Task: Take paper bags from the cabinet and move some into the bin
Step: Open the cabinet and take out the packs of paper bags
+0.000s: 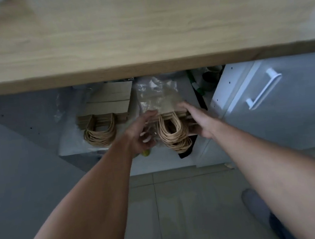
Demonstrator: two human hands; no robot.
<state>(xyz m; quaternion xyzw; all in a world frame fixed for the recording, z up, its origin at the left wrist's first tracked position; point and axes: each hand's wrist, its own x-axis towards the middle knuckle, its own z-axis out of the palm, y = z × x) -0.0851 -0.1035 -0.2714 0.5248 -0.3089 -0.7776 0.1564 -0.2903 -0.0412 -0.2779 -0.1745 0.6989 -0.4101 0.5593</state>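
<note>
A bundle of brown paper bags in clear plastic wrap lies at the mouth of the open cabinet, its twisted paper handles hanging toward me. My left hand grips the bundle's left side at the plastic. My right hand holds its right edge. A second stack of paper bags lies to the left on the cabinet floor, with its own handles looped forward. No bin is in view.
A wooden countertop overhangs the cabinet. The white cabinet door with its handle stands open on the right. Dark and green items sit behind the bundle. Tiled floor and my feet lie below.
</note>
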